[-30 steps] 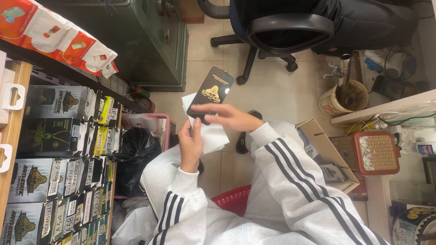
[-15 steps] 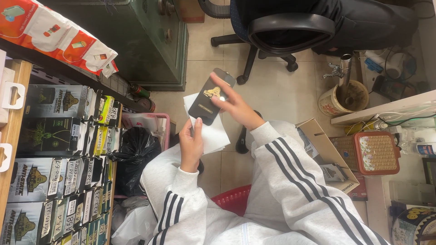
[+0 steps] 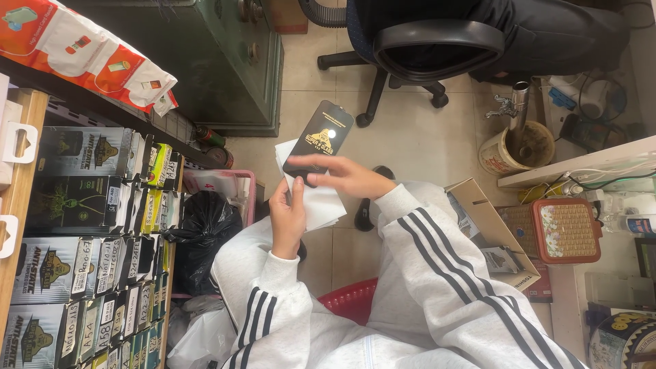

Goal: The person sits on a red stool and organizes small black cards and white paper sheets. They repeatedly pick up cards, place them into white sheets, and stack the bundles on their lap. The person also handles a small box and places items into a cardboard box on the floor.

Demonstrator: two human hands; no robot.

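A black phone-shaped screen protector (image 3: pixel 319 134) with a gold emblem is held up over the tiled floor. My right hand (image 3: pixel 342 176) grips its lower end with fingers stretched across it. My left hand (image 3: pixel 288 213) holds a white paper sleeve (image 3: pixel 316 198) just beneath the protector, the sleeve's top edge lying behind the protector's lower part. Both arms wear grey sleeves with dark stripes.
Shelves of boxed screen protectors (image 3: pixel 82 225) fill the left side. A black bag sits in a pink bin (image 3: pixel 242 184) beside them, a green cabinet (image 3: pixel 219 61) stands ahead, an office chair (image 3: pixel 437 48) is beyond, an open cardboard box (image 3: pixel 488 225) lies right, and a red basket (image 3: pixel 352 301) is below.
My right hand has shifted along the protector's lower end, fingers now laid flatter across it. The protector stays tilted above the white sleeve; my left hand has barely moved.
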